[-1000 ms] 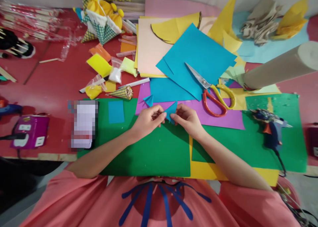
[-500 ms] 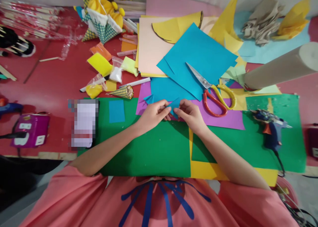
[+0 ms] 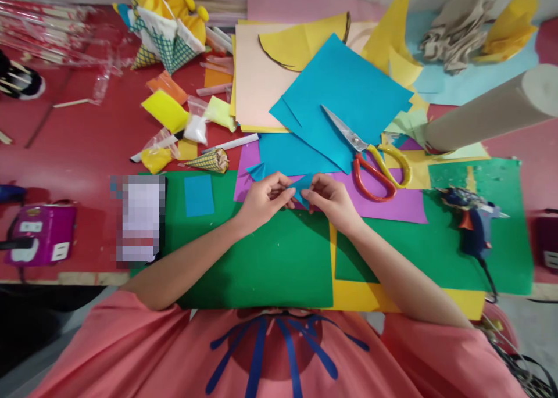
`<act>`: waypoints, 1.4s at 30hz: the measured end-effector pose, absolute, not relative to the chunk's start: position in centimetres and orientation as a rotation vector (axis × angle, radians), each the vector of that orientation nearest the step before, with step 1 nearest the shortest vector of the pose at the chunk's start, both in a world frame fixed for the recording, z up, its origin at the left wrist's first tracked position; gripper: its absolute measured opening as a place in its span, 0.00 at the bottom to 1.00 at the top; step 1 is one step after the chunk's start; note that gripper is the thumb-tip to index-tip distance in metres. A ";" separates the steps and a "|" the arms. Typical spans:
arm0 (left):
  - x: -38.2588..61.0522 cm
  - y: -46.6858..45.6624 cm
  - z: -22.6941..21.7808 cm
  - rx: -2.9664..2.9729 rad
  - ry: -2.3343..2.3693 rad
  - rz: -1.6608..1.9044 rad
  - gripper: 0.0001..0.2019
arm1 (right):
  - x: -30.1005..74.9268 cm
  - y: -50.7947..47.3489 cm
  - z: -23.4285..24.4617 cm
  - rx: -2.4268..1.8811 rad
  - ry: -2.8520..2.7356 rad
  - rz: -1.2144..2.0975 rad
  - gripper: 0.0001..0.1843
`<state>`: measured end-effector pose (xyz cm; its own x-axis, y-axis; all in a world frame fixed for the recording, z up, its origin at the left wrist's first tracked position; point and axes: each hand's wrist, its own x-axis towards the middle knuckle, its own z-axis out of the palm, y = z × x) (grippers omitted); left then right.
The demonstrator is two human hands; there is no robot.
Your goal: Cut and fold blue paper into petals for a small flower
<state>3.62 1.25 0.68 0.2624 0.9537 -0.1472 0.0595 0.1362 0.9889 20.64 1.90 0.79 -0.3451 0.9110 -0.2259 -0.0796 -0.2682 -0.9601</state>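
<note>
Between my two hands is a small piece of blue paper [image 3: 302, 190], folded to a pointed shape. My left hand [image 3: 269, 200] pinches its left side with thumb and fingers. On the other side my right hand [image 3: 331, 199] grips it the same way, thumb on top. Just behind my left hand a small folded blue paper piece [image 3: 256, 171] lies on the purple paper [image 3: 383, 203]. A flat blue paper square [image 3: 199, 195] rests to the left on the green sheet [image 3: 261, 264]. Scissors [image 3: 364, 151] with red and yellow handles lie beyond my right hand, blades apart, on blue sheets [image 3: 344, 90].
A pixelated phone [image 3: 140, 219] lies left of the square. At right are a glue gun [image 3: 475, 223] and a leaning white paper roll [image 3: 488, 113]. Behind are a small patterned cone [image 3: 211, 160], clay packets [image 3: 168, 112] and a yellow paper cutout [image 3: 307, 43].
The view has shifted slightly, so most things sit a little further left. Both hands keep hold of the blue paper, which shows a somewhat different tilt.
</note>
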 end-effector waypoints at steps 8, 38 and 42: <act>3.6 1.0 0.4 1.235 1.052 0.929 0.11 | 21.1 1.9 1.1 -1.173 -1.354 1.757 0.13; 2.2 0.7 0.3 1.660 1.094 0.969 0.07 | 21.9 1.6 1.1 -1.054 -1.307 1.893 0.13; 2.2 0.7 0.4 1.799 1.067 0.961 0.08 | 21.7 1.5 1.2 -1.109 -1.356 1.800 0.13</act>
